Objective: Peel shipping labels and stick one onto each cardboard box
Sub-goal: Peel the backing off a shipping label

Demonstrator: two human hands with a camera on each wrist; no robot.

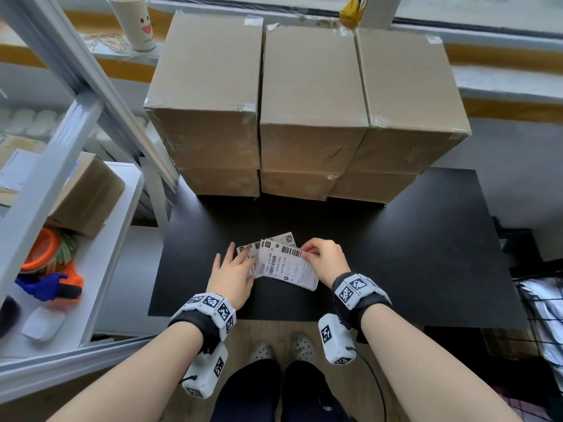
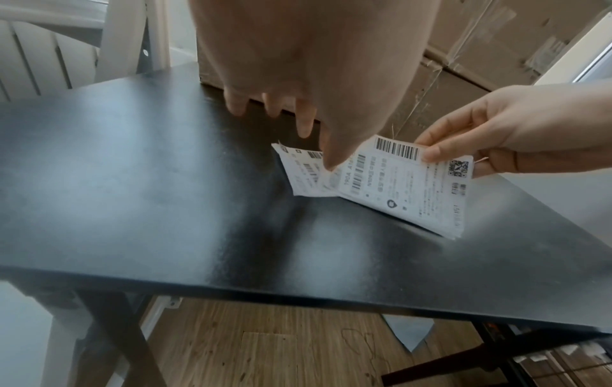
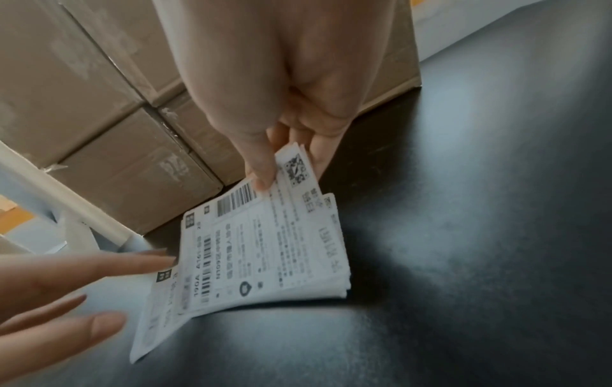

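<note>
Cardboard boxes stand in three side-by-side stacks, left (image 1: pixel 207 86), middle (image 1: pixel 310 86) and right (image 1: pixel 408 83), at the back of the black table (image 1: pixel 396 254); their tops show no labels. A fanned stack of white shipping labels (image 1: pixel 289 266) (image 2: pixel 407 188) (image 3: pixel 265 248) lies near the table's front. My right hand (image 1: pixel 307 252) (image 3: pixel 274 167) pinches the stack's far corner between thumb and fingers and lifts that end. My left hand (image 1: pixel 240 254) rests with straight fingers (image 3: pixel 99 264) on the lower labels at the left, its thumb (image 2: pixel 331 162) touching them.
A white shelf rack (image 1: pixel 100 254) stands at the left and holds an orange and blue tape dispenser (image 1: pixel 51 269) and a small cardboard box (image 1: pixel 88 193). A paper cup (image 1: pixel 134 22) sits on the window sill. A black wire basket (image 1: pixel 542 300) is at the right.
</note>
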